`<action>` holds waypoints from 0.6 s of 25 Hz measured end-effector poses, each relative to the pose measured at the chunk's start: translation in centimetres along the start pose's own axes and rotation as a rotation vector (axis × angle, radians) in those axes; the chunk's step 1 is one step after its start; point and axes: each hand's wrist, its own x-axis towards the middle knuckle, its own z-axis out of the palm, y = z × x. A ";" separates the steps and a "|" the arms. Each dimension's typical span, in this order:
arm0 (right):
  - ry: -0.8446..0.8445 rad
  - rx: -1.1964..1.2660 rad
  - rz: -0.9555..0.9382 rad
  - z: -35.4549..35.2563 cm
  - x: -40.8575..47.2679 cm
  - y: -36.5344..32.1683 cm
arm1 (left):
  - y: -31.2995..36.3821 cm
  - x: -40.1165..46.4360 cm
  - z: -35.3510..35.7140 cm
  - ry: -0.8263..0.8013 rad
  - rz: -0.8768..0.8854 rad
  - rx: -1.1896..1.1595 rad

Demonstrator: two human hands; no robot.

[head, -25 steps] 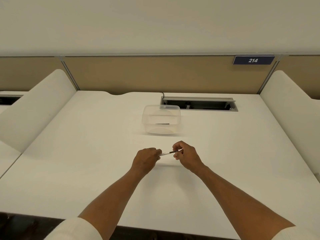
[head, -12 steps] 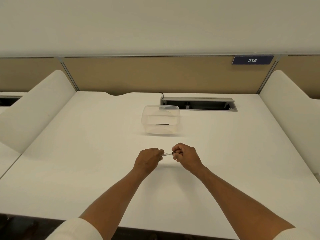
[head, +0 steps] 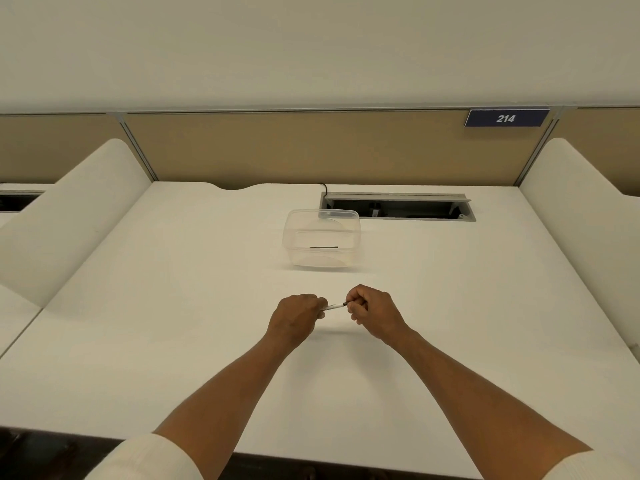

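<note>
A thin white pen (head: pixel 334 306) with a dark end is held between both hands a little above the white desk (head: pixel 173 306). My left hand (head: pixel 298 318) grips its left part, and my right hand (head: pixel 375 315) pinches the dark end. Only a short stretch of the pen shows between the fingers. Farther back stands a clear plastic container (head: pixel 322 237) with a small dark stick (head: pixel 323 247) lying inside it.
An open cable slot (head: pixel 398 206) with a grey frame lies behind the container. White side dividers (head: pixel 69 216) flank the desk, and a tan partition with a "214" sign (head: pixel 505 118) closes the back.
Both hands have stayed nearly in place; the gap between them has narrowed slightly, with less of the pen showing.
</note>
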 end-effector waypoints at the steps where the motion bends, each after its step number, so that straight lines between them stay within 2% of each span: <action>1: -0.002 -0.007 -0.009 0.0 0.2 -0.1 | 0.0 0.1 -0.1 0.001 -0.005 -0.002; 15: -0.045 -0.174 -0.041 0.1 0.6 -1.1 | 0.2 0.7 -1.1 -0.016 -0.009 -0.003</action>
